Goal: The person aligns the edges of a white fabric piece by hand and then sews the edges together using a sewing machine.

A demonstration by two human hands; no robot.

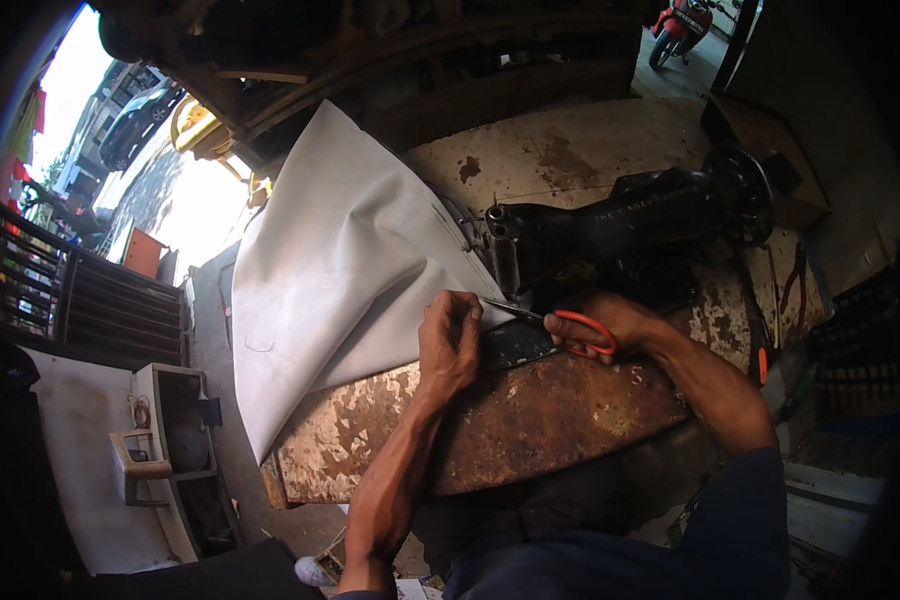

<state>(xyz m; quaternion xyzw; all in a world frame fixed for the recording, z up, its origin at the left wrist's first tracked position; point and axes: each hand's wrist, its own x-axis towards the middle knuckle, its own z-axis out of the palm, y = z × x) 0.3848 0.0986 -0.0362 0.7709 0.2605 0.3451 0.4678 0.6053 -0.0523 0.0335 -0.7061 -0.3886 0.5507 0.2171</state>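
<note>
While bending the left hand [452, 335] over the lower right edge of the white sheet [340, 260], pressing thumb and fingertips together; impossible to tell whether pinching the material itself. Gripping red-handled scissors [530, 315] in the right hand [625, 318], with fingers curled around the loops and with blades pointing left over the sheet's narrow corner, above a dark plate [515, 346]. Spread in loose folds across the left part of the paint-flaked worktop [560, 430], overhanging at the left end and reaching just beside the black sewing machine [610, 222]. Visible through the upper right opening: a red motorcycle [680, 28].
</note>
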